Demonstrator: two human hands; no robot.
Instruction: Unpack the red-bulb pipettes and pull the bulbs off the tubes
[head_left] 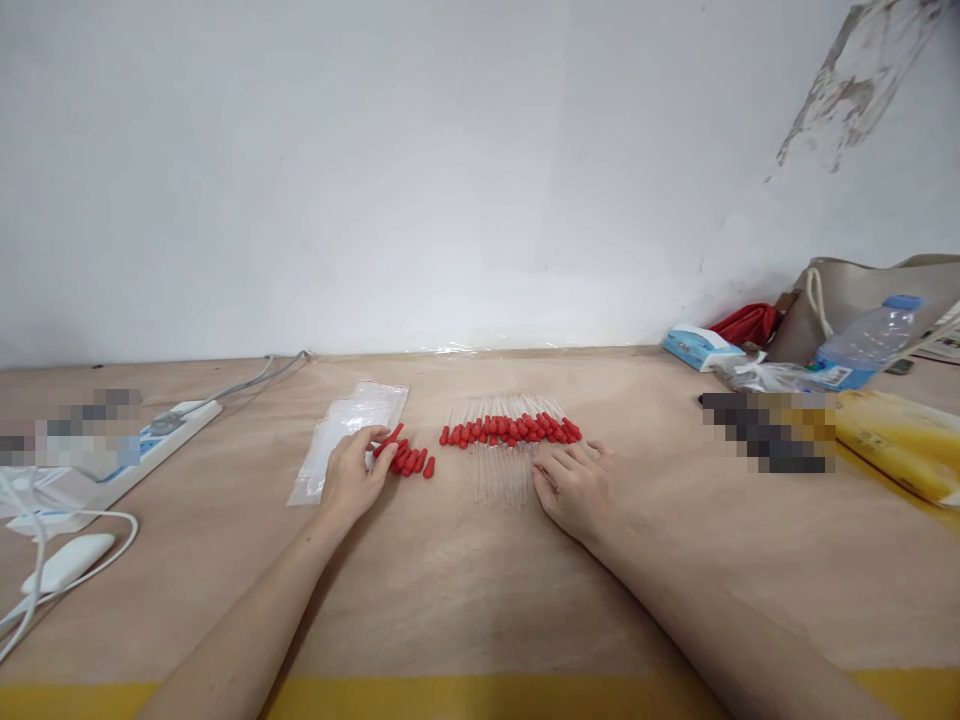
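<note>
White wall (420, 180), blotched right | brown tabletop (450, 580), yellow near edge (435, 698) | red bulbs (504, 430)

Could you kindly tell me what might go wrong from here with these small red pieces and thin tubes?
The right hand lies against or close beside the loose, thin, clear tubes, so a sideways brush could scatter them. The left hand holds one small red bulb-shaped cap just beside other loose red caps, so it might drop it or set the others rolling.
</note>
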